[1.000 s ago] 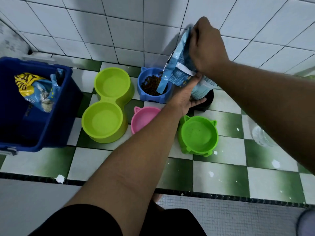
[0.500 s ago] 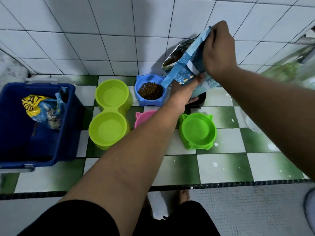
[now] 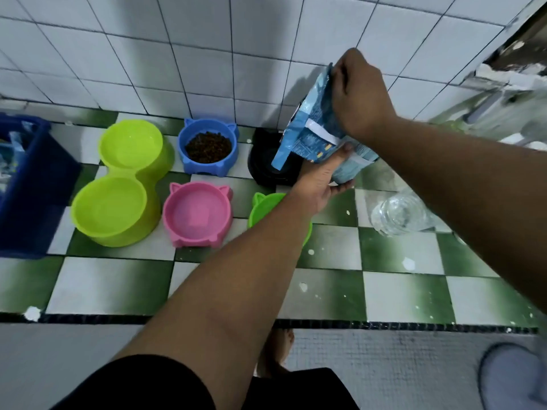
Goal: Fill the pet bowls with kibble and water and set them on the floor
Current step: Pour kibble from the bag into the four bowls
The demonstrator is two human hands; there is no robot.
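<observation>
left hand (image 3: 322,180) cupped, right hand (image 3: 361,94) gripping

The left forearm covers most of the green cat-eared plastic bowl (image 3: 264,206); only its left ear and a strip of rim show. The light blue foil kibble bag (image 3: 310,134) hides the right part of the black plastic bowl (image 3: 265,164), whose contents cannot be told. The fingers of the left hand (image 3: 319,184) lie partly beneath the bag. The dark blue plastic crate (image 3: 29,184) is cut off by the left edge. The clear plastic bottle (image 3: 396,214) is blurred and passes under the right forearm.
</observation>
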